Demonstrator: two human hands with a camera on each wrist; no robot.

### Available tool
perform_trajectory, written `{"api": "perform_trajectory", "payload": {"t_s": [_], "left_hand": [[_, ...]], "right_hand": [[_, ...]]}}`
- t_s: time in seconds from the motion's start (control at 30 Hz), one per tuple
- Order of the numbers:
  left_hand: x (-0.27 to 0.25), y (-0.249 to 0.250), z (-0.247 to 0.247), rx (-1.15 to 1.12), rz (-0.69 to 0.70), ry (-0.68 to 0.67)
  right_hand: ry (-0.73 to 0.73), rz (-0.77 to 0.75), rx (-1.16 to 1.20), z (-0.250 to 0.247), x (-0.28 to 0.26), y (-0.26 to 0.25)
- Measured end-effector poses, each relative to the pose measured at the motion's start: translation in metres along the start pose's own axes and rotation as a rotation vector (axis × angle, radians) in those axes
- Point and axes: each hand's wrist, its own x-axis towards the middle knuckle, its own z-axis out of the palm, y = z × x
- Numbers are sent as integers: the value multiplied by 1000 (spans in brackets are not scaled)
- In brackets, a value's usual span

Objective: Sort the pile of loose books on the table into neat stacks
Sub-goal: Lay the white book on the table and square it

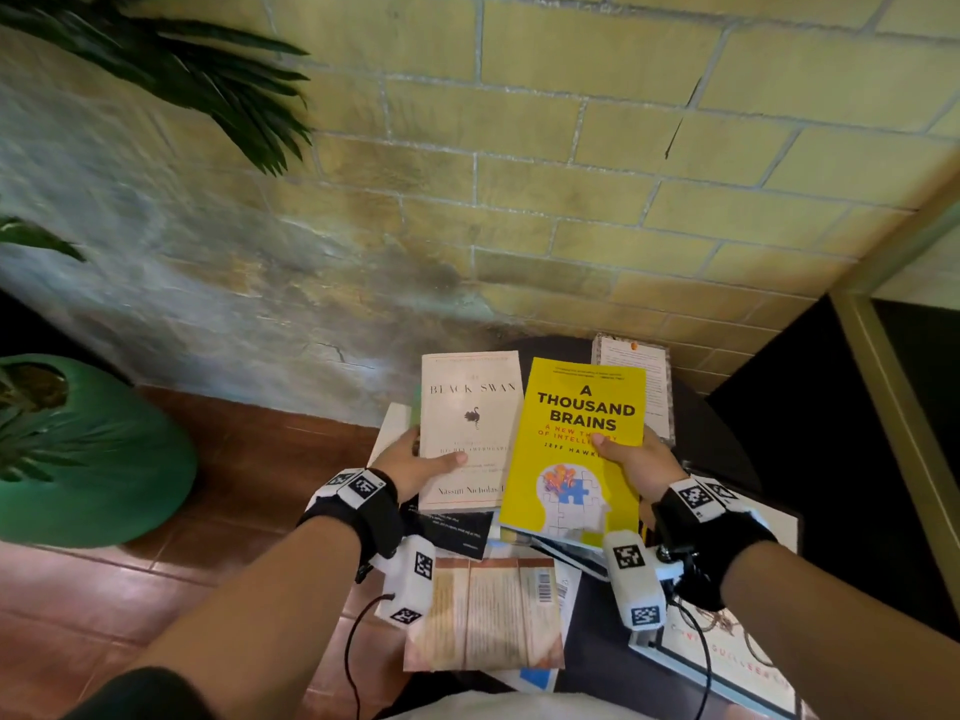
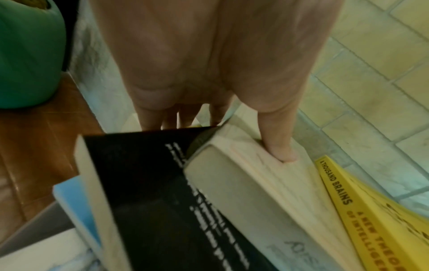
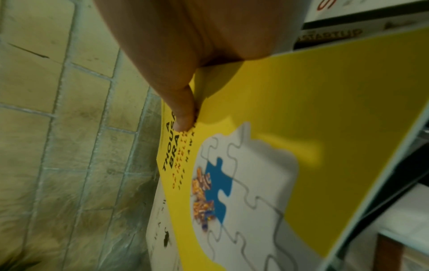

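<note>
My left hand (image 1: 415, 467) grips a cream book titled The Black Swan (image 1: 470, 407) by its left edge, thumb on the cover, fingers underneath. In the left wrist view the thumb (image 2: 277, 139) presses on that cream book (image 2: 267, 192). My right hand (image 1: 631, 459) holds a yellow book, A Thousand Brains (image 1: 576, 459), thumb on its cover and fingers hidden below. The right wrist view shows the thumb (image 3: 183, 111) on the yellow cover (image 3: 313, 110). Both books are lifted side by side over the pile on a dark round table (image 1: 727, 439).
Under the two books lie a black book (image 1: 457, 530), a tan book face down (image 1: 488, 615), a white-paged book at the back (image 1: 636, 363) and a white book at lower right (image 1: 737, 662). A green plant pot (image 1: 98, 449) stands on the tiled floor, left. A brick wall is close behind.
</note>
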Motion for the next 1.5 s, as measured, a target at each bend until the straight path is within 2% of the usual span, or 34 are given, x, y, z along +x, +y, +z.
{"api": "perform_trajectory", "payload": {"t_s": [0.17, 0.3, 0.4, 0.53, 0.6, 0.8, 1.0, 1.13, 1.23, 1.37, 1.43, 1.5], "left_hand": [[9, 9, 10, 0, 62, -113], [5, 20, 6, -35, 83, -110], [5, 20, 1, -47, 80, -52], [-4, 27, 1, 47, 142, 153], [-9, 32, 1, 6, 182, 198], [-24, 49, 10, -195, 206, 124], [-28, 51, 24, -420, 140, 21], [-33, 54, 28, -448, 162, -35], [-35, 60, 32, -448, 182, -55], [-41, 66, 36, -562, 152, -125], [-43, 69, 41, -478, 160, -180], [-40, 72, 46, -247, 223, -181]], "right_hand": [[14, -14, -1, -6, 2, 6], [41, -11, 24, -9, 4, 10], [65, -8, 3, -16, 4, 10], [82, -5, 14, -29, 1, 7], [86, -9, 56, -34, -3, 4], [-35, -3, 272, -20, -16, -11], [-127, 28, 269, 6, -16, -14], [-175, 103, 375, 11, -13, -4], [-209, 72, 381, 10, -14, -5], [-210, 9, 327, 4, -17, -8], [-181, -11, 275, -1, -19, -6], [-143, -47, 208, -8, -21, -4]]}}
